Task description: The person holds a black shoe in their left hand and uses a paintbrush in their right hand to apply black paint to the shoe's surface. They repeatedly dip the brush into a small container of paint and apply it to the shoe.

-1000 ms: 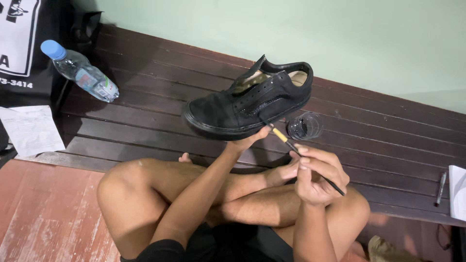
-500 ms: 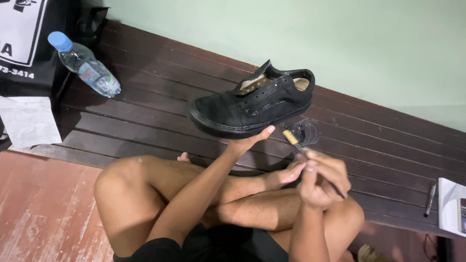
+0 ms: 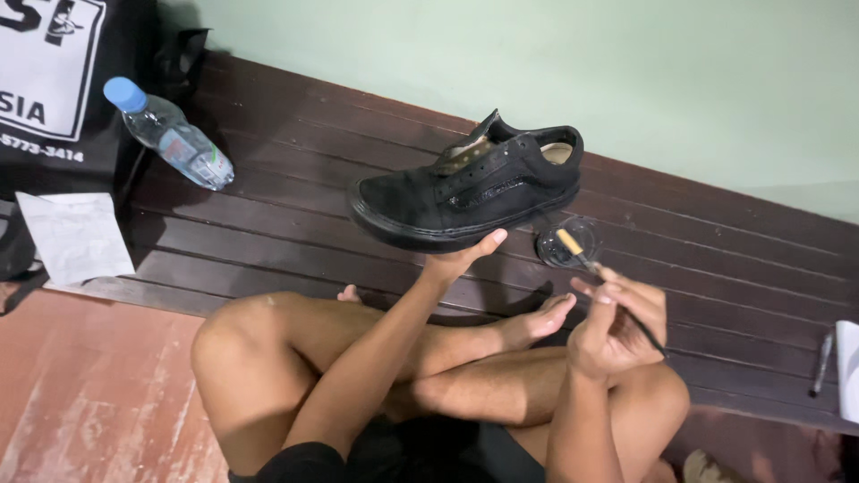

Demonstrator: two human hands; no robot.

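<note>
Black shoe (image 3: 470,192) is held up off the dark slatted floor (image 3: 295,224), sole resting on the left hand (image 3: 461,259). Fingers there are tucked under the sole edge, thumb spread out along the rim; whether they're curled or flat can't be told. Shoe sits mid-frame, toe pointing left, heel w/ tongue flopped open toward the far wall (image 3: 537,63).

Right hand (image 3: 617,322), near and right of the shoe, is pinched w/ fingers pressed together round a thin brush (image 3: 595,268); the pale tip is poised just over a small clear round dish (image 3: 568,246) lying on the floor just under the heel.

Step in hand, judged: the brush is being loaded or readied at the dish, shoe presented for application. Next move calls for the tip to be carried up to the shoe side w/o dripping, shoe kept steady and tilted toward the brush.

Far left: a plastic bottle (image 3: 170,134) w/ blue cap lying down, a black bag (image 3: 63,89), white paper (image 3: 76,237). Far right: a pen (image 3: 823,362) beside a white sheet edge.
</note>
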